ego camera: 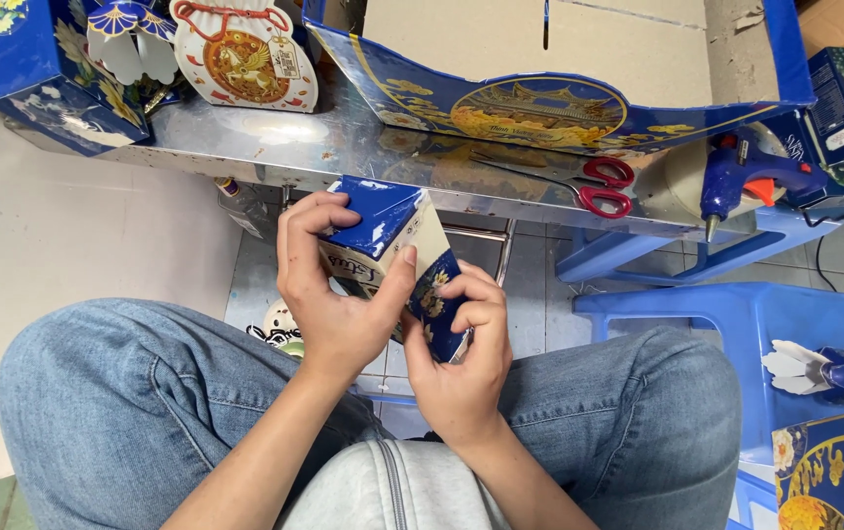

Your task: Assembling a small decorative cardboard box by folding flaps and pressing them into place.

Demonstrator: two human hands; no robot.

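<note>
A small blue and cream cardboard box (pixel 389 228) with gold flower print is held above my lap, between my knees in blue jeans. My left hand (pixel 328 294) wraps its left side, fingers over the top edge and thumb pressed on the cream face. My right hand (pixel 461 348) grips the lower right corner, fingers curled on a blue flap with flowers.
A shiny metal table (pixel 294 147) stands ahead with red-handled scissors (pixel 603 186), a blue glue gun (pixel 751 177), a large blue printed cardboard sheet (pixel 540 88), a white and red lantern-shaped box (pixel 245 54) and blue boxes (pixel 39 69). Blue plastic stools (pixel 736 324) stand at right.
</note>
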